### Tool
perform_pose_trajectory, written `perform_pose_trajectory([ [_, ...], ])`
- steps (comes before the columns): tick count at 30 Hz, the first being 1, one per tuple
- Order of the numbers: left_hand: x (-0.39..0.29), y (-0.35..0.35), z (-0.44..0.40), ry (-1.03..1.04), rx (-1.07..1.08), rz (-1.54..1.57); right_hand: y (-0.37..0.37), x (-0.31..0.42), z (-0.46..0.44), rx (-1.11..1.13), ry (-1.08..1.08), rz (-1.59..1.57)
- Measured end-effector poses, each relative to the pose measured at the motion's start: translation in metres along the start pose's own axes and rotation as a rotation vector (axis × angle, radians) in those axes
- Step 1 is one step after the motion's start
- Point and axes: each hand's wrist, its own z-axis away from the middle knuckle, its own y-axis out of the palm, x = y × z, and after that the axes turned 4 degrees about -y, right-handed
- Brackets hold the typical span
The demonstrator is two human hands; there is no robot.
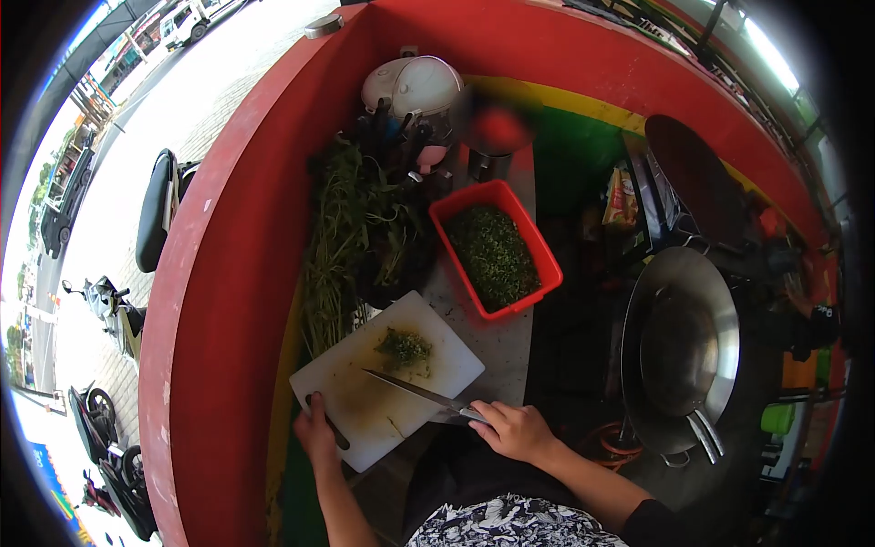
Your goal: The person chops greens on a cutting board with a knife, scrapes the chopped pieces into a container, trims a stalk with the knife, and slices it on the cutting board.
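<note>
My left hand [316, 436] is closed on the near left edge of a white cutting board [447, 356], its fingers at the handle slot. In my right hand [518, 432] is a kitchen knife [419, 389], gripped by its handle, the blade pointing left across the stained board. A small heap of chopped greens [403, 348] lies just beyond the blade. Past the board stands a red plastic tub [550, 264] holding many more chopped greens [493, 253]. Long-stemmed leafy greens [339, 237] are piled behind the board on the left.
A low red wall [219, 273] runs along the left, with parked motorbikes [114, 310] outside. To the right hang or stand large metal pans [688, 346]. At the back are a rice cooker [427, 87] and several dark-handled utensils [392, 128].
</note>
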Motion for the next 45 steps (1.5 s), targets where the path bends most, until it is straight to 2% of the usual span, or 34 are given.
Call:
perform_pose_trajectory([
  [3,-0.033,0.013,0.002,0.027,0.05,0.129,-0.004,0.013,-0.019,-0.148,0.047,-0.142],
  [6,-0.055,0.037,0.002,0.028,0.054,0.121,-0.006,0.009,-0.041,-0.2,0.128,-0.191],
  [12,-0.092,0.118,0.004,0.191,0.075,0.192,-0.012,-0.05,-0.076,-0.285,0.217,-0.265],
  [21,-0.112,0.199,0.002,0.249,0.031,0.025,-0.024,-0.124,-0.109,-0.207,0.397,-0.24],
  [31,-0.11,0.211,0.003,0.181,0.002,-0.034,-0.034,-0.195,-0.123,-0.035,0.671,-0.076],
  [38,-0.111,0.185,0.009,0.183,-0.04,0.037,-0.061,-0.172,-0.114,0.034,0.581,-0.09],
  [40,-0.102,0.181,0.007,0.184,-0.059,0.023,-0.058,-0.176,-0.116,0.119,0.603,-0.026],
  [44,-0.104,0.197,0.003,0.233,-0.07,0.049,-0.068,-0.176,-0.117,0.08,0.614,-0.014],
  [45,-0.103,0.201,0.001,0.238,-0.064,0.066,-0.074,-0.17,-0.115,-0.001,0.599,-0.057],
])
